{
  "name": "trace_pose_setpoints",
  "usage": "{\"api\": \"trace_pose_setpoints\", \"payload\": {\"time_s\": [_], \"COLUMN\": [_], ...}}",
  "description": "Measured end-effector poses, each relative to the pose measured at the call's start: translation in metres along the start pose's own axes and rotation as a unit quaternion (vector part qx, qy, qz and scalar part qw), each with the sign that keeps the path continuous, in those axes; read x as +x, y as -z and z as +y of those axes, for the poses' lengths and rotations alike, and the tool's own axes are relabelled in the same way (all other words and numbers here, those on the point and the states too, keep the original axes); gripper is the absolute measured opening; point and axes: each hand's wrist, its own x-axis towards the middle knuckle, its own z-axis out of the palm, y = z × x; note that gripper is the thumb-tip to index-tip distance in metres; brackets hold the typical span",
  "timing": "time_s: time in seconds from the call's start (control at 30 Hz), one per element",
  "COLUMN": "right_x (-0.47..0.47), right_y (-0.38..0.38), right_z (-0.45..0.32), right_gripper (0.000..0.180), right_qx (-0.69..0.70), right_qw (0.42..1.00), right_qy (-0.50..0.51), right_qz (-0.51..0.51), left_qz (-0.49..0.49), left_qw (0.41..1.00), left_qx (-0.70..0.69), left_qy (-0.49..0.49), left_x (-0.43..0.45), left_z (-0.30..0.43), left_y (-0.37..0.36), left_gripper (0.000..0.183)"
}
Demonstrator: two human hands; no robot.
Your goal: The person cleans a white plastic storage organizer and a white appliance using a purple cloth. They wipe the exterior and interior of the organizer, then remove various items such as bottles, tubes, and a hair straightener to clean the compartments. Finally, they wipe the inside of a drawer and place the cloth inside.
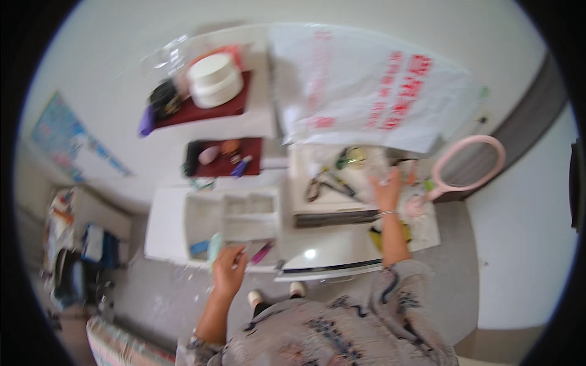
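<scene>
My left hand (230,267) is over the front edge of a white divided tray (249,215). Its fingers are curled, and blur hides whether something small is between them. Right beside it stands a pale green item (215,247); a blue piece (199,248) and a magenta slim item (262,252) lie in the tray's front compartments. My right hand (387,190), a bracelet at its wrist, reaches into the right side of a cream box (300,203). Its grip is too blurred to read. Inside the box are a black-and-yellow handled tool (339,183), a brown loop (313,188) and a round yellowish clear item (357,157).
A white plastic bag with red print (348,87) spreads behind the box. White jars (215,80) stand on a dark red mat (197,112) at back left. A second mat (215,169) bears small cosmetic items. At right rises a pink-framed mirror (435,192).
</scene>
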Motion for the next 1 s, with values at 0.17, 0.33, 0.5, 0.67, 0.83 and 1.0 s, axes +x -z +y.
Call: {"api": "trace_pose_setpoints", "payload": {"time_s": [0.17,0.33,0.5,0.67,0.83,1.0], "right_x": [-0.016,-0.080,-0.161,-0.211,-0.227,-0.231], "right_y": [0.018,0.045,0.043,0.027,0.003,0.000], "right_z": [-0.022,-0.092,-0.198,-0.254,-0.263,-0.254], "right_gripper": [0.072,0.034,0.018,0.029,0.023,0.011], "right_qx": [0.055,0.142,0.156,0.026,0.007,0.012], "right_qw": [0.997,0.984,0.839,0.803,0.809,0.828], "right_qy": [0.046,0.108,0.400,0.408,0.409,0.406], "right_qz": [0.032,-0.001,-0.335,-0.434,-0.422,-0.387], "left_qz": [0.074,0.112,0.136,0.097,-0.038,-0.031], "left_qw": [0.992,0.986,0.977,0.976,0.976,0.969], "left_qx": [0.037,0.064,0.087,0.057,0.131,0.216], "left_qy": [0.096,0.110,0.141,0.186,0.170,0.116], "left_x": [0.002,-0.009,-0.013,-0.012,-0.022,-0.030], "left_z": [-0.010,-0.022,-0.033,-0.039,-0.011,-0.016], "left_y": [0.032,0.060,0.072,0.083,0.077,0.066], "left_gripper": [0.017,0.017,0.016,0.015,0.029,0.037]}}
